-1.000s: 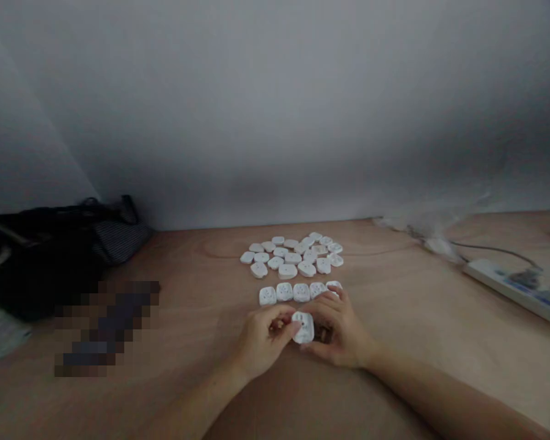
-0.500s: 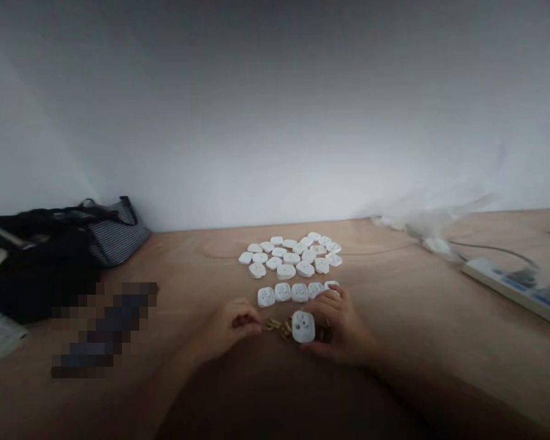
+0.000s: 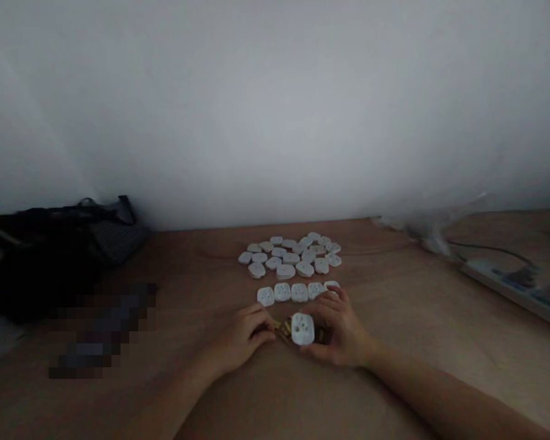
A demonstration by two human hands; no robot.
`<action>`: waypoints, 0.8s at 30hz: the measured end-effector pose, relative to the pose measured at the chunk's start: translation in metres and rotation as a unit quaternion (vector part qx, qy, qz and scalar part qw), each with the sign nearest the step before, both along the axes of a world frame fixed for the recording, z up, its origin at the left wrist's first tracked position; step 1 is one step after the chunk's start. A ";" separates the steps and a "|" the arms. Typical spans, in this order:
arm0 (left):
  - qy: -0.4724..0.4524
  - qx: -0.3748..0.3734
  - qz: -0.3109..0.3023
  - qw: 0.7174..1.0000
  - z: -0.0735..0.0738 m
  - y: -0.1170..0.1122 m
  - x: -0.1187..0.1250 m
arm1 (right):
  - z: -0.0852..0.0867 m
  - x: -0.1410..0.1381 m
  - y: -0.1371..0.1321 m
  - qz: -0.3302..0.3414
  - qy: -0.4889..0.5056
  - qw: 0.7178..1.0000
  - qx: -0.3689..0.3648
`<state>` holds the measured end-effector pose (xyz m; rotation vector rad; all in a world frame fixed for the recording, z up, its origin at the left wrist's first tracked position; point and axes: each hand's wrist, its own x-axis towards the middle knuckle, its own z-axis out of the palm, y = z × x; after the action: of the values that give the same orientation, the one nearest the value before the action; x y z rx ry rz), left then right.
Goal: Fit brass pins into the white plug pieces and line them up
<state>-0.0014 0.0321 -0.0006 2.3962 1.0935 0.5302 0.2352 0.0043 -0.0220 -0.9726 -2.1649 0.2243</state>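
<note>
My right hand holds a white plastic socket housing between thumb and fingers, its face with small holes and recesses turned up toward me. Small brass pieces lie in a loose pile between my hands, partly hidden behind the housing and my right fingers. At the left edge of this pile is my left hand, its fingers curved and its thumb a little apart from them. A row of several similar white housings lies just beyond; my right fingers partly cover its right end.
A larger group of white plastic parts lies farther back near the wall. On the right are a power strip with a cable and a clear plastic bag. A black bag and a blurred-out dark object lie left.
My left hand has moved right to the brass pieces, and its fingers have reached forward. My right hand and the white housing have stayed nearly in place. The picture is darker.
</note>
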 end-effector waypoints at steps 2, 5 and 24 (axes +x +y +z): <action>-0.015 0.010 0.001 1.000 0.001 -0.003 0.002 | 0.001 0.000 0.000 0.000 0.004 1.000 -0.002; -0.064 0.017 0.020 0.998 -0.001 -0.005 0.006 | 0.001 -0.001 -0.001 0.002 0.005 1.000 -0.006; -0.295 0.044 0.056 0.953 -0.012 -0.024 0.043 | 0.005 -0.006 -0.005 0.022 0.020 0.999 -0.026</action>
<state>0.0415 0.0086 -0.0129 2.0317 0.9413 1.2589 0.2291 -0.0010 -0.0168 -0.9415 -2.1554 0.3210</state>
